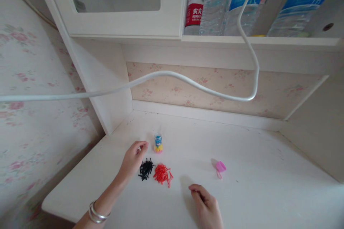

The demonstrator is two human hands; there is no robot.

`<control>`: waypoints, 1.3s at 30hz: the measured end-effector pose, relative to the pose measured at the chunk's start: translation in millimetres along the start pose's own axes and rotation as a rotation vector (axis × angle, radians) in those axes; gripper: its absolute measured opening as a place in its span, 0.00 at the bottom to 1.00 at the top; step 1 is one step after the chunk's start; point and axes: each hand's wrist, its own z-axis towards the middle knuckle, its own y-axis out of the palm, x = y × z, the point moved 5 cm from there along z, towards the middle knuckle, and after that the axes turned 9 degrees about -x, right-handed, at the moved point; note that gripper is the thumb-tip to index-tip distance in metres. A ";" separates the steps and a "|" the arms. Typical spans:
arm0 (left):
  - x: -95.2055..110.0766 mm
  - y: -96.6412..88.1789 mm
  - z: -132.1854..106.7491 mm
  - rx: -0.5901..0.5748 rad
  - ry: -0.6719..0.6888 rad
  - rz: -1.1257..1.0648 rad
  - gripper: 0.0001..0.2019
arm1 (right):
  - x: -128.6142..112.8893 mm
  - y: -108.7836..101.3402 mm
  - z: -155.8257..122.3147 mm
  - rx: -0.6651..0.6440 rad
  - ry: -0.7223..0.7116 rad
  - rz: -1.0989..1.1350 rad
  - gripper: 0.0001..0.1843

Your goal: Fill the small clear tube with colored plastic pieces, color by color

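Observation:
My left hand (133, 159) rests on the white desk (255, 179), fingers curled toward a small clear jar (158, 142) holding blue and yellow bands; I cannot tell whether it pinches anything. A pile of black bands (146, 169) lies right beside that hand, and a pile of red bands (162, 174) lies next to the black pile. My right hand (205, 205) lies low near the front, fingers loosely curled, holding nothing visible. A pink lid (220, 166) sits apart to the right.
A white cable (188, 78) hangs across the view above the desk. An upper shelf holds several water bottles (242, 0) and a cabinet door (118, 3). Floral wallpaper covers the wall (32, 78) at left, and the desk's left edge drops off.

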 end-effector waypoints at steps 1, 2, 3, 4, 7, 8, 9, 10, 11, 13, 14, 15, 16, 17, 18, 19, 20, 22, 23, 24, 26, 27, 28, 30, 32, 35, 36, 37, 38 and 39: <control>-7.2 1.3 -11.9 -0.043 -0.024 0.007 0.19 | 0.6 0.6 0.0 -0.006 0.002 -0.011 0.20; -14.5 2.9 -24.3 -0.094 -0.045 0.017 0.19 | 1.1 0.9 0.0 -0.010 0.003 -0.020 0.20; -22.1 3.9 -36.8 -0.141 -0.061 0.029 0.18 | 1.6 1.1 -0.1 -0.009 0.005 -0.029 0.20; -29.7 4.7 -48.9 -0.192 -0.070 0.043 0.18 | 1.8 1.2 -0.1 -0.007 0.006 -0.038 0.21; -51.3 -1.8 -76.8 -0.228 -0.057 0.134 0.15 | 1.5 2.0 0.1 -0.004 0.005 -0.067 0.22; -58.3 -6.6 -82.3 -0.207 -0.058 0.185 0.14 | 1.2 2.6 0.3 -0.003 0.003 -0.077 0.22; -64.8 -12.0 -85.7 -0.176 -0.064 0.243 0.14 | 0.9 3.4 0.5 -0.003 -0.001 -0.088 0.22; -70.5 -17.4 -87.1 -0.142 -0.075 0.305 0.13 | 0.6 4.7 0.9 -0.007 -0.007 -0.099 0.22; -75.4 -22.6 -86.8 -0.110 -0.091 0.368 0.12 | 0.2 5.8 1.2 -0.007 -0.016 -0.112 0.22; -82.1 -30.7 -81.8 -0.060 -0.134 0.485 0.12 | -0.6 7.7 2.0 0.001 -0.035 -0.141 0.21; -83.8 -33.1 -77.8 -0.048 -0.152 0.535 0.13 | -1.1 8.1 2.3 0.011 -0.044 -0.154 0.20; -84.6 -34.6 -73.1 -0.042 -0.167 0.581 0.14 | -1.6 8.3 2.4 0.019 -0.051 -0.164 0.20; -84.8 -35.3 -68.1 -0.041 -0.180 0.622 0.14 | -2.2 8.2 2.4 0.030 -0.057 -0.170 0.19; -84.5 -35.3 -63.3 -0.044 -0.188 0.658 0.15 | -2.9 8.1 2.3 0.038 -0.061 -0.173 0.19; -84.0 -34.9 -58.9 -0.050 -0.194 0.689 0.14 | -3.6 8.4 2.0 0.040 -0.062 -0.175 0.19; -83.8 -34.3 -55.1 -0.057 -0.200 0.714 0.14 | -4.2 8.8 1.7 0.040 -0.061 -0.176 0.19; -83.9 -33.7 -52.1 -0.063 -0.208 0.735 0.13 | -4.6 9.4 1.2 0.045 -0.058 -0.178 0.20; -85.3 -32.8 -48.6 -0.073 -0.217 0.759 0.13 | -4.7 10.2 0.3 0.070 -0.047 -0.181 0.21; -86.2 -32.6 -47.9 -0.074 -0.212 0.767 0.13 | -4.3 10.5 0.0 0.088 -0.042 -0.180 0.22; -87.1 -32.7 -47.7 -0.072 -0.204 0.773 0.13 | -3.7 10.6 0.0 0.106 -0.038 -0.180 0.22; -89.1 -33.7 -48.5 -0.064 -0.184 0.780 0.14 | -2.0 11.2 1.1 0.114 -0.035 -0.181 0.21; -90.1 -34.8 -49.3 -0.056 -0.180 0.778 0.15 | -0.8 12.2 2.2 0.088 -0.035 -0.186 0.20; -91.0 -36.3 -50.2 -0.044 -0.179 0.771 0.15 | 0.5 13.1 3.4 0.060 -0.034 -0.193 0.19; -92.8 -39.9 -51.7 -0.012 -0.181 0.733 0.15 | 3.5 13.9 5.1 0.019 -0.028 -0.209 0.19; -94.6 -43.0 -52.3 0.020 -0.170 0.662 0.15 | 6.2 13.4 5.5 0.015 -0.019 -0.220 0.19; -98.6 -45.9 -51.4 0.050 -0.143 0.517 0.14 | 7.5 12.0 4.5 0.042 -0.013 -0.227 0.20; -100.1 -46.8 -50.8 0.058 -0.138 0.473 0.14 | 7.2 12.0 4.2 0.040 -0.007 -0.231 0.20; -101.4 -48.1 -50.4 0.071 -0.135 0.436 0.14 | 6.8 11.9 4.1 0.037 -0.001 -0.234 0.20; -102.4 -49.8 -50.2 0.088 -0.136 0.402 0.15 | 6.4 12.1 4.2 0.024 0.006 -0.237 0.20; -103.1 -51.7 -50.4 0.107 -0.139 0.368 0.15 | 6.1 12.2 4.5 0.010 0.012 -0.238 0.20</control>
